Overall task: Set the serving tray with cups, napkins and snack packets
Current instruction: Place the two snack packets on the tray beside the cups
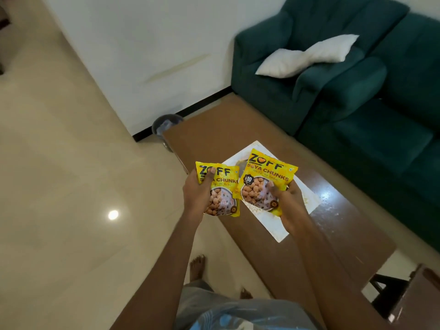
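A: What do the hands hold?

B: 2 yellow snack packets, 1 each. The left hand [198, 190] grips the left packet [226, 198], thumb curled over its front. The right hand [287, 201] grips the right packet [264, 177], thumb on its lower front.

A: And the tray?

B: The white tray [269, 226] lies on the brown table [352, 225] beneath both grips, mostly under the right one. Between the grips, the packets' edges overlap.
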